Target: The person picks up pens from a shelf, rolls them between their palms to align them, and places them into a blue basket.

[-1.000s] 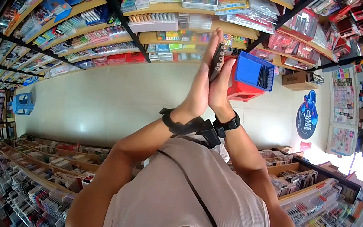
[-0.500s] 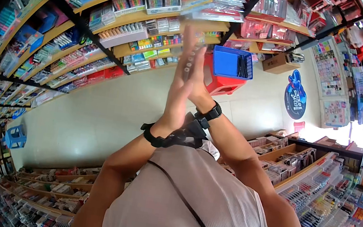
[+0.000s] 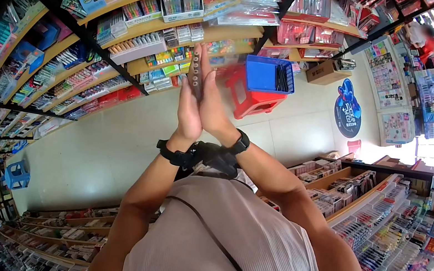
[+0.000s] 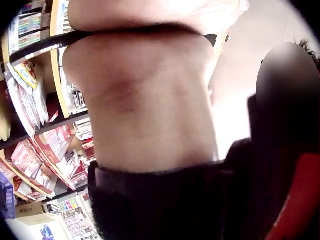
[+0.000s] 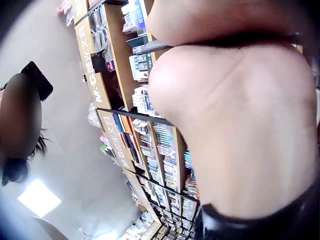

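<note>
In the head view my two hands are raised in front of my chest, palms facing, with a row of dark pens pressed between them. The pens show their round, pale-ringed ends toward my face. My left hand lies along the left side of the row, its thumb pointing away from me. On the other side, my right hand presses with straight fingers. Both wrist views show mostly the bare wrists and heels of the palms, the left wrist and the right wrist, with the pens out of sight.
A blue basket holding several black pens stands on a red stool beyond my hands. Stationery shelves rise ahead and to the left. A cardboard box sits on the floor, and low display racks stand beside me.
The head view has shifted, so the basket and hands now appear further left. My palms have slid against each other, the left one back toward me, with the pens still between them.
</note>
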A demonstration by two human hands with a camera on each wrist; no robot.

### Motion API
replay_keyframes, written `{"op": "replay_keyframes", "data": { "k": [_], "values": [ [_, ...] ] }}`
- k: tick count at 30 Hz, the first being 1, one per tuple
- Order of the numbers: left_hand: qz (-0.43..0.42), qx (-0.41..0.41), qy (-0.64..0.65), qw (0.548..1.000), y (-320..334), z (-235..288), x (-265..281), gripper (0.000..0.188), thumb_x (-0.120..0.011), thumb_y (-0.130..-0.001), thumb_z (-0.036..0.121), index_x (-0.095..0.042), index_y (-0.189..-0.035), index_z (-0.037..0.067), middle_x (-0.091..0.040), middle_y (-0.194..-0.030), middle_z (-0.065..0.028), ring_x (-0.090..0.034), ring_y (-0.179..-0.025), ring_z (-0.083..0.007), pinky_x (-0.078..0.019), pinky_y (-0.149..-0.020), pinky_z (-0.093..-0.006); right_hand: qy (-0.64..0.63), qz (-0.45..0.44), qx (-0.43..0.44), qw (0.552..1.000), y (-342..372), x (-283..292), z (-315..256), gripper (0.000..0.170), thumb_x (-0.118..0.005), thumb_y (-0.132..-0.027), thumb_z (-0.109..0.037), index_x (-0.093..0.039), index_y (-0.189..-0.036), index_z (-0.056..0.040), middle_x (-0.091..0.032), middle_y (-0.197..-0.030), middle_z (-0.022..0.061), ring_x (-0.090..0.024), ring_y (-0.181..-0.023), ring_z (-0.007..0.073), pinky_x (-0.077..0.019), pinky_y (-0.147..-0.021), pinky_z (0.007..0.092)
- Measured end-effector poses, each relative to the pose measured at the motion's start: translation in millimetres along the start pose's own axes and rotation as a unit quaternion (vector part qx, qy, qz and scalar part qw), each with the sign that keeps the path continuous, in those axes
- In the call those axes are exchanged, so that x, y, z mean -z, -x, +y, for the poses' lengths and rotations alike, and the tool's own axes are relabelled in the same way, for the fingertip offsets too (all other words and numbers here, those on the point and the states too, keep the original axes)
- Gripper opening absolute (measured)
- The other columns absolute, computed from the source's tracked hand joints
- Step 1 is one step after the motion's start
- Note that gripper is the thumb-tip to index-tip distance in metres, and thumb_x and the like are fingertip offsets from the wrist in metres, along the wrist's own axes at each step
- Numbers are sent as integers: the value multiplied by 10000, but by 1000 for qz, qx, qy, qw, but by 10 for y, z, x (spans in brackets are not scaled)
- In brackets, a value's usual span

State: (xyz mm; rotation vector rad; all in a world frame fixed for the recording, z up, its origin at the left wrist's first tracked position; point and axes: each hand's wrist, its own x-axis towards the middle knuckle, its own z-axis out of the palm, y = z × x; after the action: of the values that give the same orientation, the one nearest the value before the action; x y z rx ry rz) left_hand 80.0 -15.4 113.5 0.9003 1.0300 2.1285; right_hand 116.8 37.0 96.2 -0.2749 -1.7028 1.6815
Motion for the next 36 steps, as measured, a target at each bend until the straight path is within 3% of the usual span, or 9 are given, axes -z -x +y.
{"op": "replay_keyframes", "data": {
  "k": [5,8,11,19,22,27,31,33,36],
  "values": [
    [5,-23,-64,998,-153,-65,152,653,-286,-1046,349,-181,-1568,-29,-174,-1657,-113,-133,-1533,-225,-74,-1252,-369,8,-25,40,999,146,-76,22,828,-179,-1044,-585,7,-1576,23,-12,-1657,219,-20,-1538,343,-55,-1229,392],
    [-46,-53,-66,995,-190,-95,252,638,-176,-1090,454,-156,-1594,64,-140,-1670,-42,-66,-1540,-195,-27,-1245,-348,23,-32,32,999,199,-80,-47,824,-174,-1045,-583,10,-1577,17,-8,-1658,218,-12,-1538,345,-45,-1229,395],
    [0,-24,-51,998,-108,-17,45,643,-213,-1069,384,-174,-1574,-12,-152,-1664,-100,-112,-1536,-230,-62,-1252,-370,-2,-25,33,999,101,-35,-30,823,-163,-1044,-591,21,-1580,5,-8,-1660,206,-5,-1539,330,-40,-1229,391],
    [-1,-15,11,1000,24,104,-201,709,-153,-1064,498,-132,-1587,21,-120,-1671,-92,-63,-1544,-251,-29,-1249,-399,28,-25,22,999,34,90,-237,752,-40,-1042,-575,-18,-1606,-78,-52,-1677,90,-27,-1540,256,-49,-1230,376],
    [11,-30,-28,999,-113,44,-31,724,-164,-1059,514,-131,-1588,20,-110,-1672,-90,-46,-1546,-238,-10,-1250,-387,16,-57,52,997,164,7,-207,849,-131,-1025,-629,55,-1581,-15,11,-1669,173,1,-1538,322,-36,-1228,411],
    [-5,-55,-40,998,-69,26,-38,702,-163,-1070,501,-144,-1588,28,-121,-1672,-75,-55,-1544,-219,-5,-1247,-369,12,-50,50,997,228,-6,-326,846,-138,-1027,-627,42,-1584,-16,-18,-1666,186,-38,-1537,305,-43,-1226,406],
    [-47,-19,-63,997,189,-81,-168,698,-179,-1066,528,-118,-1605,89,-76,-1682,-66,-27,-1546,-234,-16,-1236,-395,-110,-35,-32,993,92,193,-278,795,-113,-1032,-624,1,-1604,-85,-60,-1675,125,-52,-1539,264,-27,-1229,382],
    [-50,-38,-32,998,203,-35,-242,703,-205,-1071,507,-92,-1603,62,-36,-1682,-94,-46,-1545,-235,-46,-1233,-381,-159,4,-85,984,175,324,-8,807,-117,-1033,-630,-114,-1597,-52,-179,-1653,74,-159,-1516,203,-112,-1228,357],
    [-43,-51,-24,997,69,13,-150,666,-232,-1086,447,-68,-1602,58,-1,-1683,-65,-47,-1544,-224,-51,-1237,-357,-34,-36,-22,999,234,120,-309,906,-38,-964,-716,-4,-1603,-74,-52,-1677,121,-50,-1540,289,-83,-1227,415]
  ]
}}
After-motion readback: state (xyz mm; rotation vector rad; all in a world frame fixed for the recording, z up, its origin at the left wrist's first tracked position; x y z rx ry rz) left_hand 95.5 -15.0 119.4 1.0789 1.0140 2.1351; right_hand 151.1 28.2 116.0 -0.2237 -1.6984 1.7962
